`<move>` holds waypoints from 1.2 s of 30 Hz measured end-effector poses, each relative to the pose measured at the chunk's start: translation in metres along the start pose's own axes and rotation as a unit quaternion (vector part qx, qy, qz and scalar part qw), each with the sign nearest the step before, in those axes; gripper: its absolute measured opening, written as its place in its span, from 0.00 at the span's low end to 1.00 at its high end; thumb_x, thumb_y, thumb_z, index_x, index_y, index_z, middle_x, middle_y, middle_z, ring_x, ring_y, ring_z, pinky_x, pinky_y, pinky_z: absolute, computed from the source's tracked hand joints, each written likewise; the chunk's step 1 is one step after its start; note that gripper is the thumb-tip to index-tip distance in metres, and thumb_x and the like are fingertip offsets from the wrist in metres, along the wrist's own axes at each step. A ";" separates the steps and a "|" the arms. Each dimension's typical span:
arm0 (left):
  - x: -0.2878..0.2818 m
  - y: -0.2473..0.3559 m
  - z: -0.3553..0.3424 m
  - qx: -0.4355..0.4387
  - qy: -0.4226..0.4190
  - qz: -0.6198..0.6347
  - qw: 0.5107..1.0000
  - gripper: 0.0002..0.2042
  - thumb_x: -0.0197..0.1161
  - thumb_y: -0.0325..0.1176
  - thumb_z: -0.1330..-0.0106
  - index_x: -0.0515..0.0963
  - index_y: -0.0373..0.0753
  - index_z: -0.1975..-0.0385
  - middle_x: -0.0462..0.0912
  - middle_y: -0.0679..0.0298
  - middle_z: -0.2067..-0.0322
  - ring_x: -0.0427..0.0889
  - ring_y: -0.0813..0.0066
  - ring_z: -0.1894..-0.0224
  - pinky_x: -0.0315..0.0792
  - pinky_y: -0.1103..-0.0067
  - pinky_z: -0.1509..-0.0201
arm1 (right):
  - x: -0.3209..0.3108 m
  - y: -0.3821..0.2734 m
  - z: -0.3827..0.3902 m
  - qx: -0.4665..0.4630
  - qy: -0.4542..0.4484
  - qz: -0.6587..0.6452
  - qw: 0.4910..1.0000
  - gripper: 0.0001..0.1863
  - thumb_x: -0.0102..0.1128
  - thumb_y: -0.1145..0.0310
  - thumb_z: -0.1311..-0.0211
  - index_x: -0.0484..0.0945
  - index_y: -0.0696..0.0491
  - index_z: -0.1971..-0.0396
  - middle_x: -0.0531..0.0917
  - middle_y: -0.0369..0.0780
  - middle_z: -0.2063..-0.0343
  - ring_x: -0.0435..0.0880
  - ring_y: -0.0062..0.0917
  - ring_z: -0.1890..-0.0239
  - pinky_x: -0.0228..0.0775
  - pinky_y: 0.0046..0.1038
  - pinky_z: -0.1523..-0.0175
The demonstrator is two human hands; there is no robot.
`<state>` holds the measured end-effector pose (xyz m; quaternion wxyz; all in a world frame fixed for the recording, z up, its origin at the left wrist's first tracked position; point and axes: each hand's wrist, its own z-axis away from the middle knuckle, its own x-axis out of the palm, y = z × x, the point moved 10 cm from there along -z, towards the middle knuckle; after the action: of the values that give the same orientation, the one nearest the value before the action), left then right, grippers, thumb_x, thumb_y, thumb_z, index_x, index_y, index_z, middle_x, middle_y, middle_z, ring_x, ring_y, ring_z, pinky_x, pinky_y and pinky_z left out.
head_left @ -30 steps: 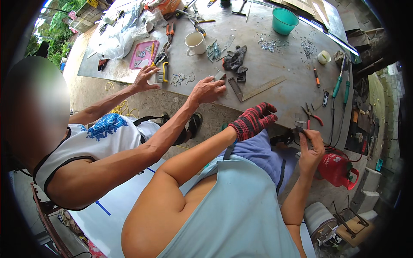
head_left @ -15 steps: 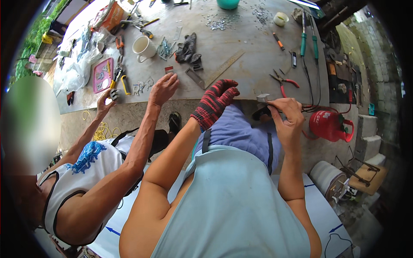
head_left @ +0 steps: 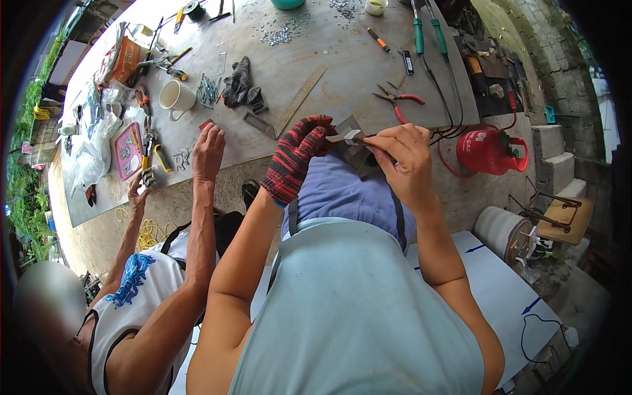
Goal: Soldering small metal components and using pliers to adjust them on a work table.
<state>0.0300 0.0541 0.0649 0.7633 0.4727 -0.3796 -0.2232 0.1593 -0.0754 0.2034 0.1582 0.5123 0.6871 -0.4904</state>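
Observation:
My left hand (head_left: 296,158), in a red-and-black striped glove, is closed on a small flat metal piece (head_left: 339,135) at the table's near edge. My right hand (head_left: 398,161), bare, is pinched on the same metal piece, where a shiny square part (head_left: 352,137) shows; its exact shape is hard to make out. A long flat ruler (head_left: 299,99) and a dark rectangular frame (head_left: 257,123) lie beyond my left glove. Red-handled pliers (head_left: 408,99) lie open past my right hand.
Metal table (head_left: 342,72) holds a mug (head_left: 172,95), pink tray (head_left: 128,151), dark glove (head_left: 240,85) and soldering irons (head_left: 438,36). At left, a co-worker's hands (head_left: 209,141) handle small items. A red gas cylinder (head_left: 487,151) stands at right beside a wooden chair (head_left: 559,217).
My hands have come together: the gloved left hand closed onto the metal piece, which my right hand carried leftward. The view shifted. The co-worker's hands remain at the table's left part.

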 end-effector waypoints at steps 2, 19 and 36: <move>0.007 0.001 0.002 0.007 -0.011 0.010 1.000 0.20 0.57 0.39 0.21 0.73 0.36 0.35 0.85 0.60 0.50 0.86 0.71 0.54 0.77 0.74 0.46 | 0.001 0.001 0.001 0.002 0.003 -0.012 1.000 0.12 0.75 0.74 0.48 0.88 0.47 0.62 0.83 0.30 0.67 0.79 0.25 0.62 0.62 0.33 0.48; 0.037 -0.024 0.016 -0.048 -0.023 0.059 0.997 0.22 0.64 0.26 0.27 0.71 0.35 0.34 0.82 0.64 0.47 0.80 0.77 0.48 0.75 0.75 0.40 | 0.012 -0.019 0.003 -0.024 0.008 0.103 0.994 0.13 0.75 0.74 0.50 0.87 0.47 0.62 0.82 0.29 0.66 0.78 0.24 0.61 0.59 0.35 0.51; 0.032 -0.008 -0.004 -0.034 -0.100 0.116 0.988 0.22 0.59 0.43 0.23 0.71 0.40 0.34 0.80 0.54 0.39 0.81 0.64 0.40 0.75 0.72 0.38 | 0.024 0.022 0.013 0.187 -0.059 -0.142 0.970 0.07 0.73 0.71 0.42 0.88 0.55 0.63 0.88 0.37 0.66 0.84 0.30 0.61 0.65 0.30 0.50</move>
<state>0.0531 0.0304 0.0688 0.7581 0.3745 -0.4981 -0.1919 0.1646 -0.0726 0.1685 0.0292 0.4002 0.6381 -0.6571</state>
